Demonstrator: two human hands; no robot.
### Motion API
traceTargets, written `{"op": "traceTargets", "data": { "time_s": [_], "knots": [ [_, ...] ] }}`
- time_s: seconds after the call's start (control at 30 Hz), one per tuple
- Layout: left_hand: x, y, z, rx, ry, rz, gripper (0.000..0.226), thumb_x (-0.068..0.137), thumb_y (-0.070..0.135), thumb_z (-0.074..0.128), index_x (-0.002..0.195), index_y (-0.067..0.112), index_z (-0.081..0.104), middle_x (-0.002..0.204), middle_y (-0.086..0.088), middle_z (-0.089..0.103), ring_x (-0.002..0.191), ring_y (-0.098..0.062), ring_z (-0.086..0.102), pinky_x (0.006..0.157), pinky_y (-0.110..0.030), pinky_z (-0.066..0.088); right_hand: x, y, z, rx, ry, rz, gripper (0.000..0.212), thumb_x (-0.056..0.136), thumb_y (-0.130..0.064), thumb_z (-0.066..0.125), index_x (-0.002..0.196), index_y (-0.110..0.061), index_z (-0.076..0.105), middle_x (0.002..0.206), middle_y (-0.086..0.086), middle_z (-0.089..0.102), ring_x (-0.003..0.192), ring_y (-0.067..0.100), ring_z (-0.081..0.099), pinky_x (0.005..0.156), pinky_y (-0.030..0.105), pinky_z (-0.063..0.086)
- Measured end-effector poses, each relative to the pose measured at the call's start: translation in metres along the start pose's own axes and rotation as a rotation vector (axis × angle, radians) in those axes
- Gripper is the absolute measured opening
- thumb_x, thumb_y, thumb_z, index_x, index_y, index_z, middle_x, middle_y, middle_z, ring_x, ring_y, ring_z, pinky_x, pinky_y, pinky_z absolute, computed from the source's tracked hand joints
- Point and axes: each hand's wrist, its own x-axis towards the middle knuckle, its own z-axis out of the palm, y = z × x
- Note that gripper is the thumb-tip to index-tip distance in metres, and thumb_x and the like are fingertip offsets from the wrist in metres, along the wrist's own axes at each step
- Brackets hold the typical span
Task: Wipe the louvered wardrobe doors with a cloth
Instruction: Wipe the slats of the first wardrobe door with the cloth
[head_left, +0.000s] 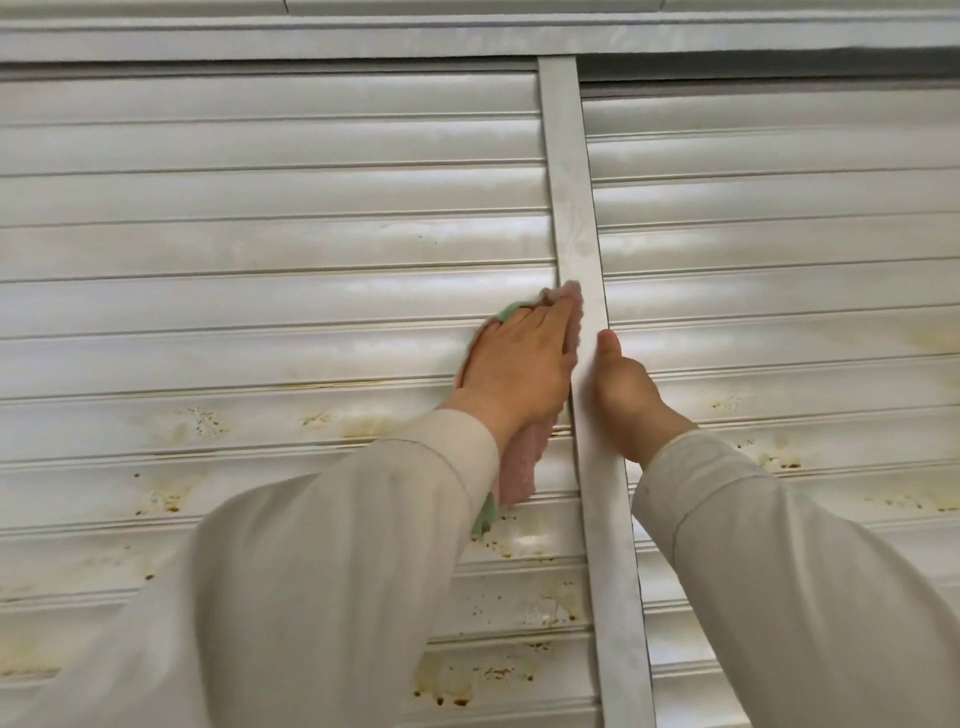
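Note:
Two white louvered wardrobe doors fill the view, the left door (260, 249) and the right door (779, 234), split by a grey vertical stile (571, 208). My left hand (519, 364) lies flat with straight fingers on a pink cloth (519, 467) with a green edge, pressing it against the left door's slats right beside the stile. The cloth hangs down below my wrist. My right hand (623, 395) grips the right edge of the stile, thumb pointing up, fingers hidden behind the edge.
Brown rust-like spots and yellowish stains (363, 423) mark the lower slats of both doors. A grey top rail (467, 41) runs across above the doors. Both my sleeves cover the lower part of the view.

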Motion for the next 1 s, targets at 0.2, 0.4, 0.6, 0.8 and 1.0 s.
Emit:
{"op": "traceTargets", "data": {
  "time_s": [0.2,0.4,0.6,0.8,1.0],
  "knots": [
    [-0.012,-0.024,-0.004,0.020,0.075,-0.057,0.059,0.099,0.036,0.044,0.154,0.021,0.026,0.156,0.002,0.037,0.139,-0.019,0.036,0.113,-0.041,0.028,-0.004,-0.003,-0.003,-0.052,0.023,0.016,0.075,0.104,-0.057,0.022,0.142,0.003,0.045,0.146,0.019,0.047,0.136,0.032,0.042,0.110,0.032,0.030],
    [-0.046,-0.085,-0.019,0.012,0.185,-0.153,0.054,0.095,0.027,0.054,0.146,0.016,0.040,0.148,-0.004,0.047,0.134,-0.024,0.043,0.113,-0.036,0.027,-0.006,-0.008,-0.002,-0.099,0.006,0.048,0.077,0.103,-0.059,0.018,0.144,0.002,0.042,0.146,0.018,0.047,0.136,0.033,0.042,0.110,0.035,0.029],
    [-0.028,-0.059,-0.027,-0.049,0.122,-0.140,0.063,0.096,0.011,0.047,0.155,0.020,0.030,0.149,-0.003,0.048,0.134,-0.022,0.044,0.108,-0.028,0.028,-0.005,-0.007,-0.001,-0.099,0.000,0.054,0.077,0.103,-0.058,0.018,0.144,0.002,0.043,0.146,0.017,0.047,0.135,0.031,0.043,0.109,0.033,0.029],
    [0.010,-0.011,-0.017,-0.123,-0.078,0.028,0.066,0.090,0.007,0.050,0.152,0.017,0.031,0.146,-0.004,0.048,0.134,-0.025,0.044,0.110,-0.038,0.034,-0.002,-0.001,0.001,-0.051,0.015,0.020,0.072,0.104,-0.055,0.022,0.139,0.001,0.049,0.141,0.017,0.053,0.132,0.031,0.048,0.107,0.032,0.033],
    [-0.036,-0.067,-0.028,-0.144,0.074,-0.091,0.065,0.088,0.001,0.046,0.151,0.008,0.036,0.154,-0.009,0.041,0.141,-0.024,0.037,0.119,-0.028,0.020,-0.003,-0.006,-0.001,-0.067,0.038,0.068,0.078,0.103,-0.059,0.021,0.141,0.004,0.045,0.146,0.021,0.047,0.135,0.034,0.043,0.110,0.035,0.029]
  ]
}}
